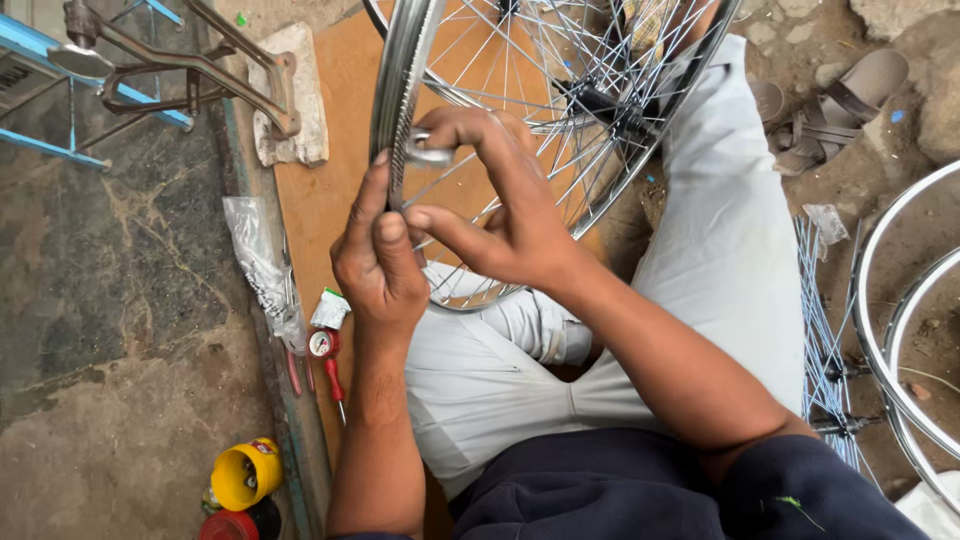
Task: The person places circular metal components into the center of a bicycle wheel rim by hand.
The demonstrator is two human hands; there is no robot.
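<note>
Bicycle wheel (pixel 520 90), held upright over the person's lap: a bright chromed rim (pixel 392 100) seen nearly edge-on at its near side, with thin silver spokes (pixel 500 70) converging on a dark hub (pixel 600 105) farther back. The rim's inner face shows a row of small spoke holes, and its lower arc passes behind the hands and above the pale grey trousers (pixel 720 270).

Left hand (pixel 378 262): closed around the near edge of the rim, thumb upward and pressed along the metal. Right hand (pixel 505 215): fingers curled, pinching a small silver metal fitting (pixel 430 152) against the rim just above the left thumb; what kind of fitting it is cannot be told.

Beside the left forearm lie a yellow cup (pixel 245 472) on the stone floor (pixel 110 330), a red-handled screwdriver (pixel 330 370) and a clear plastic bag (pixel 262 270), the latter two at the edge of an orange-brown board (pixel 330 190). To the right lie a bundle of loose spokes (pixel 825 340) and further bare rims (pixel 890 340). Farthest away are a rusted iron tool (pixel 190 65) on a stone block (pixel 300 100), and sandals (pixel 840 105) on the dirt.
</note>
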